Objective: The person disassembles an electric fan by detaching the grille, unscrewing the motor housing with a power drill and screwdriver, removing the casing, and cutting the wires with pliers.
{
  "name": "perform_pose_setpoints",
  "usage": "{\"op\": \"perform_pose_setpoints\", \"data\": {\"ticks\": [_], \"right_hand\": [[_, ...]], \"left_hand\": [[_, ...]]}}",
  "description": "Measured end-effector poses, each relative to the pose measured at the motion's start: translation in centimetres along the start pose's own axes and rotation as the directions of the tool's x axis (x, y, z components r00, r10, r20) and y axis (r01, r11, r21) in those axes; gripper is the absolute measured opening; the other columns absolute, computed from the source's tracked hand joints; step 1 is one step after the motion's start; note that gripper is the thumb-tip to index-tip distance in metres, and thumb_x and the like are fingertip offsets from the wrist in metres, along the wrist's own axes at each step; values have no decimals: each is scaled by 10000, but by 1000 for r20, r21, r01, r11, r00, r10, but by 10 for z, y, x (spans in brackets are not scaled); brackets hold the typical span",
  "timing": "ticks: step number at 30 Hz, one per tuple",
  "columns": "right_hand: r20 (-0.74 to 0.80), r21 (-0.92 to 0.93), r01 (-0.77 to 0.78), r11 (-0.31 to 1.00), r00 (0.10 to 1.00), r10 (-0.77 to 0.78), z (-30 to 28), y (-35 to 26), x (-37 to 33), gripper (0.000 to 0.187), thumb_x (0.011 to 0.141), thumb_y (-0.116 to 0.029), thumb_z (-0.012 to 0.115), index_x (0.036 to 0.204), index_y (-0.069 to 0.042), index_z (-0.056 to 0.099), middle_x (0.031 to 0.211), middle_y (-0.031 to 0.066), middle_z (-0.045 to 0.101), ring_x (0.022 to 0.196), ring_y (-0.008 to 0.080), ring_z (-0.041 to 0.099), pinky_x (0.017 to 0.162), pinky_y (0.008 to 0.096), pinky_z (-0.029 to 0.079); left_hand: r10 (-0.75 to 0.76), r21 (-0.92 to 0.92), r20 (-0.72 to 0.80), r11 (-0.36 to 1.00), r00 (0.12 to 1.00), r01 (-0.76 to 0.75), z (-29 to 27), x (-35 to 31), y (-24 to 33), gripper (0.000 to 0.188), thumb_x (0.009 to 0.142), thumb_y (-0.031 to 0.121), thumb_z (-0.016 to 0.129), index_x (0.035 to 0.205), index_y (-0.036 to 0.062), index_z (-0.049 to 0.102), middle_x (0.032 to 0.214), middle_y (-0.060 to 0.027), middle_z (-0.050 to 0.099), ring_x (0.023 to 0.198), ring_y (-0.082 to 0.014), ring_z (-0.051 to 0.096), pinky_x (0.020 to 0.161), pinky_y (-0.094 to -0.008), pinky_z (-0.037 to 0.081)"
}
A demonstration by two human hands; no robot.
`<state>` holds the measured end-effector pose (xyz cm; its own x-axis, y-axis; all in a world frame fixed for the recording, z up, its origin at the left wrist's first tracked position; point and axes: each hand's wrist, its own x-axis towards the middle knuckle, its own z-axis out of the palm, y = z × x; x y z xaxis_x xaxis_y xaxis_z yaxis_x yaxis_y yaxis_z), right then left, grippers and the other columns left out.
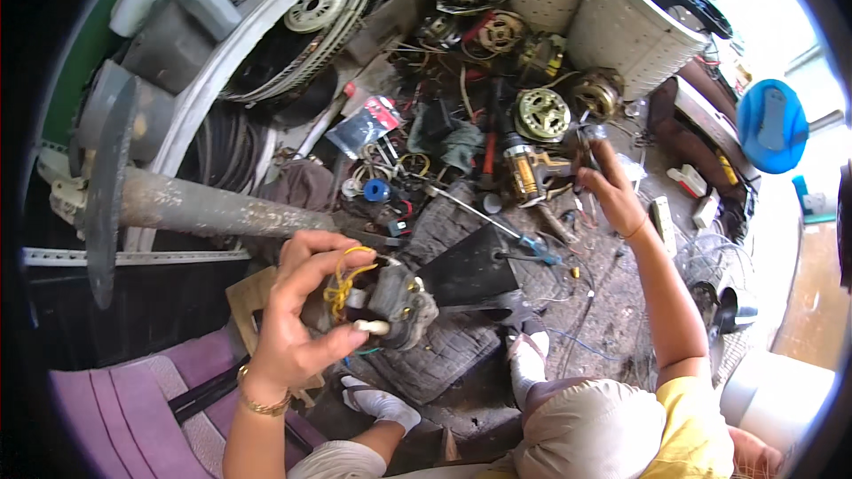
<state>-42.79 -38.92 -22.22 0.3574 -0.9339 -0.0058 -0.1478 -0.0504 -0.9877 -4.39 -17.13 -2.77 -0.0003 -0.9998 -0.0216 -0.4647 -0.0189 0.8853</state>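
My left hand [297, 306] grips a greasy grey motor part [401, 302] with a bundle of yellow wire [339, 288], thumb below and fingers above. It is raised over a dark quilted mat [444, 355]. Beside it a black tapered piece [470, 270] stands on the mat. My right hand [614, 195] reaches out to the right, fingers closed around a small dark thing I cannot make out. Close by its fingertips lie a yellow and black power drill [525, 179] and a pale green round motor [542, 115]. A long screwdriver [537, 248] with a blue handle lies nearer.
Loose wires, a blue spool [376, 190] and a plastic bag [364, 124] clutter the floor ahead. Two perforated white tubs [635, 27] stand at the back. A fan stand [213, 200] juts in from the left, above a purple seat [124, 417]. A blue fan [772, 129] stands right.
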Motion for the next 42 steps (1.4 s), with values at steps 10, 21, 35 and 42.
{"op": "perform_pose_setpoints", "data": {"ticks": [10, 21, 35, 42], "right_hand": [[118, -318, -252, 914, 946, 302, 45, 150, -49, 517, 974, -335, 764, 1349, -1, 641, 1181, 207, 728, 1100, 308, 688, 985, 414, 529], [223, -852, 285, 440, 957, -187, 54, 140, 61, 652, 859, -166, 787, 1454, -46, 550, 1423, 208, 569, 1280, 399, 585, 1050, 502, 505], [348, -910, 351, 220, 936, -54, 13, 131, 72, 856, 757, -33, 752, 1559, -86, 455, 1272, 171, 634, 1137, 373, 694, 907, 491, 578], [-36, -799, -116, 590, 989, 146, 30, -3, 5, 871, 768, -190, 901, 1540, -185, 499, 1250, 192, 721, 1100, 371, 727, 911, 474, 577]], "left_hand": [[151, 406, 109, 895, 982, -183, 9, 3, 3, 835, 515, 375, 1042, 1257, 122, 757, 1397, -121, 615, 1297, -363, 555, 1115, -505, 443], [145, 389, 158, 900, 977, -197, -2, 2, 10, 840, 530, 283, 1003, 1317, 149, 741, 1372, -95, 623, 1265, -358, 556, 1110, -503, 439], [313, 346, 234, 858, 920, -380, -4, 1, 24, 855, 680, 568, 945, 1413, 198, 706, 1343, -66, 600, 1236, -318, 547, 1131, -477, 399], [293, 386, 200, 854, 935, -350, -11, -43, 32, 887, 675, 544, 955, 1457, 244, 665, 1372, -69, 571, 1260, -341, 515, 1153, -497, 405]]}}
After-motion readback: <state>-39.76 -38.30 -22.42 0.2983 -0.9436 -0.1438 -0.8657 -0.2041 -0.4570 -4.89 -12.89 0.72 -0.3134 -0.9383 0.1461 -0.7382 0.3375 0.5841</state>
